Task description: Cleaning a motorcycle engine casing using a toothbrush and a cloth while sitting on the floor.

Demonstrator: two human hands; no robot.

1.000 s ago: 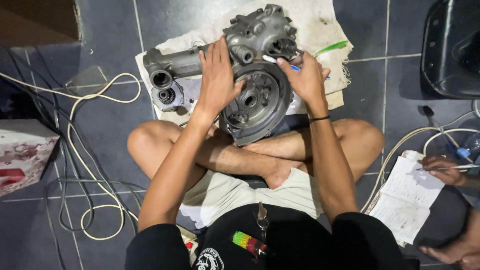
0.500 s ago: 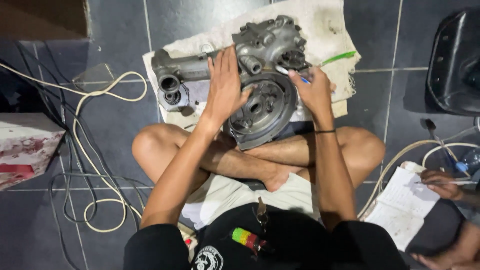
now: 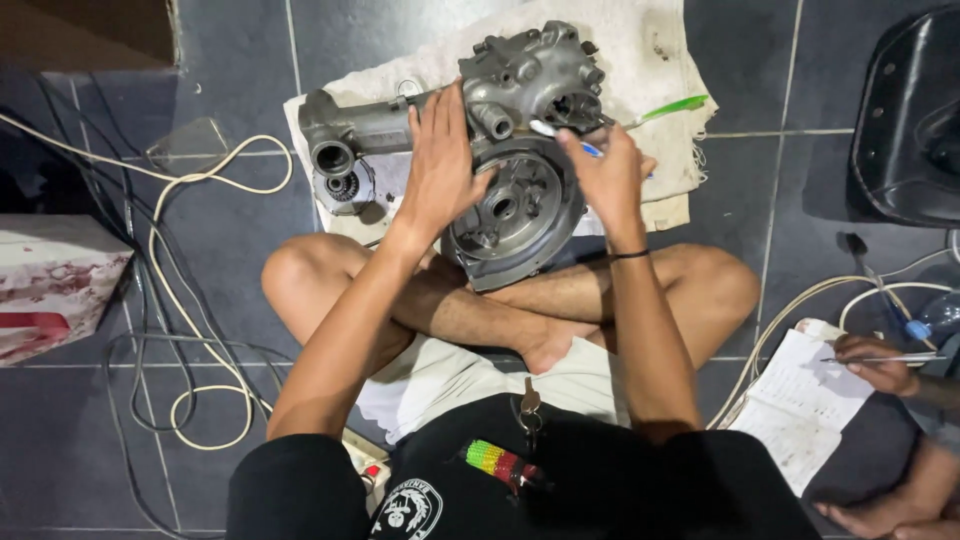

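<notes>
We are sitting cross-legged on a dark tiled floor (image 3: 120,470), and a grey metal engine casing (image 3: 520,130) is lying in front of our shins on a stained white cloth (image 3: 660,50), its round lower end (image 3: 515,215) reaching to our legs. A tubular arm of the casing (image 3: 350,125) is pointing out to the left.

Our left hand (image 3: 440,165) is lying flat on the casing, palm down and fingers spread apart, covering the spot where the arm meets the round part; the forearm is running straight up from the lower left. Our right hand (image 3: 605,175) is resting on the casing's right edge, just beside the round opening, fingers curled together around a thin blue-and-white pen-like tool (image 3: 560,135) whose tip is pointing up and left at the casing's upper housing. A dark band (image 3: 630,255) is circling that wrist.

A black seat-like object (image 3: 910,120) is lying well apart at the upper right. Pale cables (image 3: 190,290) are looping over the floor at the left. At the lower right another person's hand (image 3: 875,360) is resting on a sheet of paper (image 3: 800,400). A green-handled brush (image 3: 670,108) is lying on the cloth just beyond our right hand. A small key (image 3: 528,405) is hanging at our waist.
</notes>
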